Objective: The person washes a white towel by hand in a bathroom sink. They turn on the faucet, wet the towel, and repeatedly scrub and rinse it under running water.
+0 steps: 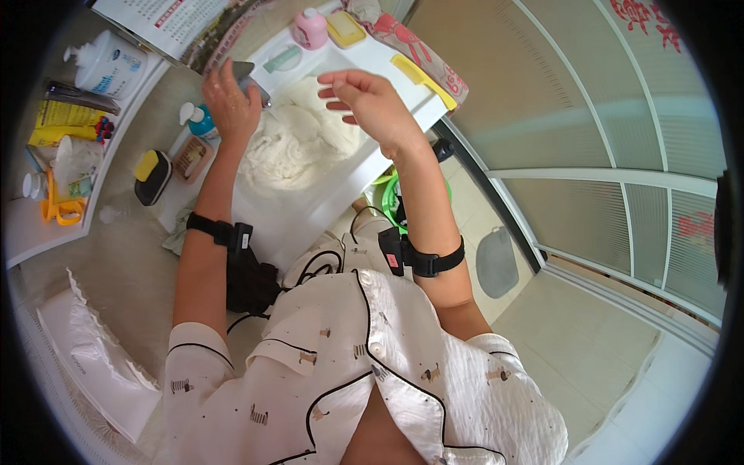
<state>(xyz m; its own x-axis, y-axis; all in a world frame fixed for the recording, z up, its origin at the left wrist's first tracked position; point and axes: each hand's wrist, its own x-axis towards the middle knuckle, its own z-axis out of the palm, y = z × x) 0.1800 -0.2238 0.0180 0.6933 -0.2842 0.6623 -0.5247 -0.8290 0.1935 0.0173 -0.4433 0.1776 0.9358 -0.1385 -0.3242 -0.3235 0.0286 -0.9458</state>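
My left hand, wet, is at the metal faucet behind the sink. Its thumb is apart from the fingers, and part of the faucet shows between them; whether it presses on the metal is hard to tell. Over the basin hovers my right hand, holding nothing, with fingers loosely bent and spread. Below both hands, a bunched white wet cloth lies in the white sink.
A teal pump bottle, soap dish and scrub brush line the sink's left side. A pink bottle, yellow soap box and yellow comb sit along the back and right rim. A green basin stands below.
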